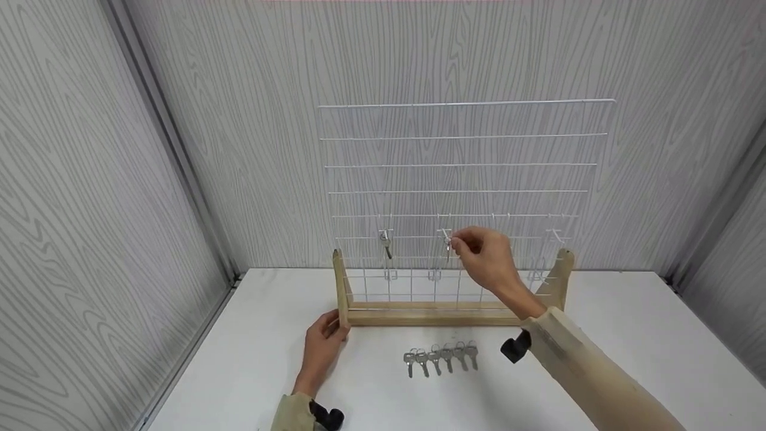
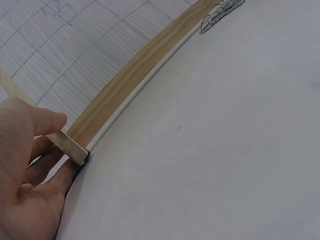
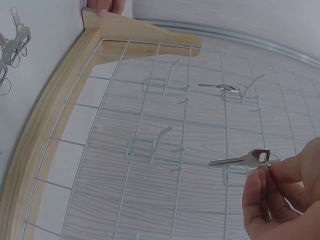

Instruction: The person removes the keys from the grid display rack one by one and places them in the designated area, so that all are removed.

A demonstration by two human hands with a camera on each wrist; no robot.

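My right hand (image 1: pixel 488 257) pinches the ring of a silver key (image 3: pixel 250 158) between thumb and fingertips. That key is right at a white hook (image 1: pixel 443 232) on the wire grid (image 1: pixel 467 191); in the right wrist view the fingers cover much of the hook. A second key (image 1: pixel 386 244) hangs by its ring from the hook to the left. Down at the stand's left corner, my left hand (image 1: pixel 323 344) grips the wooden end piece (image 2: pixel 72 149), thumb on one side and fingers on the other.
Several keys with rings (image 1: pixel 441 359) lie in a row on the white table (image 1: pixel 371 395), in front of the wooden base bar (image 1: pixel 428 321). Other hooks (image 3: pixel 162 137) are fixed on the grid. A wooden end piece (image 1: pixel 559 275) supports the right side. Wood-patterned panels (image 1: pixel 239 120) enclose the table.
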